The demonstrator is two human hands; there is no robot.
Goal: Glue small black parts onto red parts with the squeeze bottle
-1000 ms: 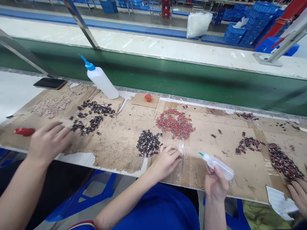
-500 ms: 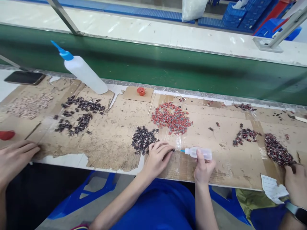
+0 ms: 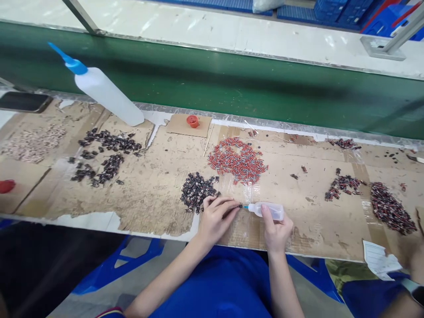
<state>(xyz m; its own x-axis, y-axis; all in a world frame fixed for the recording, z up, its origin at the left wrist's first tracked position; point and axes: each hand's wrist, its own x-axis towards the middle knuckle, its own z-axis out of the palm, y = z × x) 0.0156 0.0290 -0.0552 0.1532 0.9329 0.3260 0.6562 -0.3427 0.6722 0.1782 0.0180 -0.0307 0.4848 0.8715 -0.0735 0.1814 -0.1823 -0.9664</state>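
Between the fingertips of my left hand (image 3: 217, 218) is a small black part (image 3: 240, 206), pinched just above the cardboard. My right hand (image 3: 277, 227) is wrapped round a small clear squeeze bottle (image 3: 270, 211), held nearly level with its thin blue tip pointing left. That tip meets the black part, or lies right against it. A pile of black parts (image 3: 197, 190) lies just beyond my left hand. Farther back is a pile of small red-and-black pieces (image 3: 236, 160).
A big white bottle with a blue nozzle (image 3: 107, 95) leans at the back left. Nearby, a red cap (image 3: 192, 121) sits on a cardboard square. More piles of parts (image 3: 391, 207) lie on the right. A co-worker's blurred hand (image 3: 415, 256) is at the right edge.
My right hand has brought the squeeze bottle left, closing the gap between its tip and the black part. The co-worker's hand on the left has left the view; the view has shifted slightly.
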